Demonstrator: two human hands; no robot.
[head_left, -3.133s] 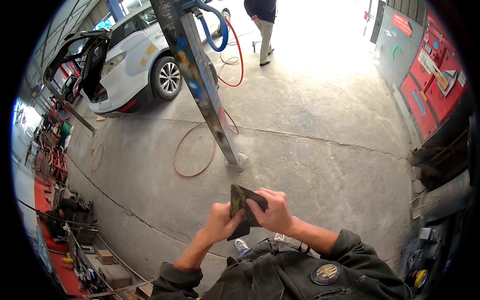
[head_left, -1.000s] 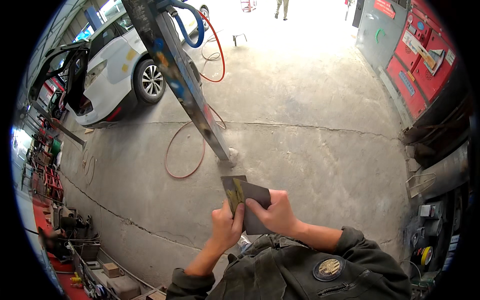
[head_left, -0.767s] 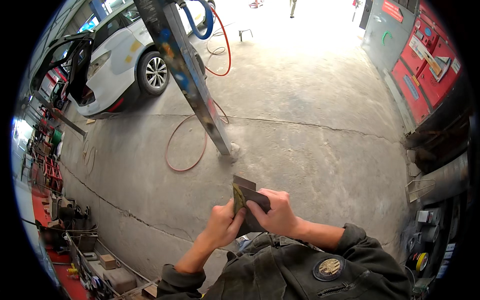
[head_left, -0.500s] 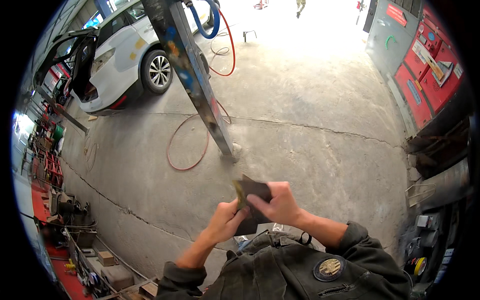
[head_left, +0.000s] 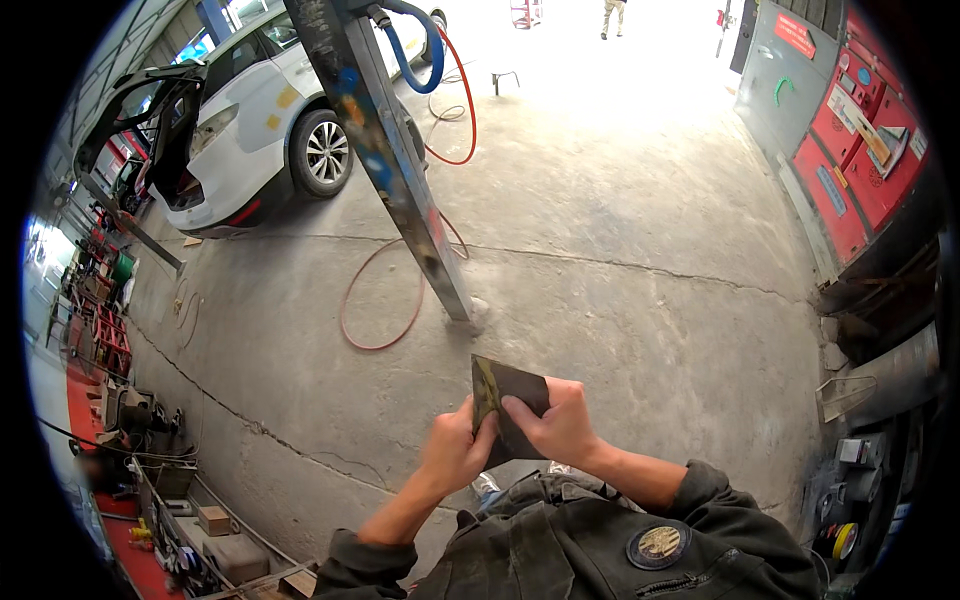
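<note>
1. The left hand [head_left: 452, 454] is clamped on the thin dark plate [head_left: 520, 378], its thumb near the yellowish smear [head_left: 486, 388]; the right hand [head_left: 560, 420] also grips it, thumb on the face.
2. Whether one plate or two overlapping, I cannot tell.
3. For working the smear well, I would press evenly and hold thumbs away from the edges.
4. The plate lies at two o'clock from the left hand, ten from the right.
5. Farther, at eleven, stands the post [head_left: 385, 165].
</note>
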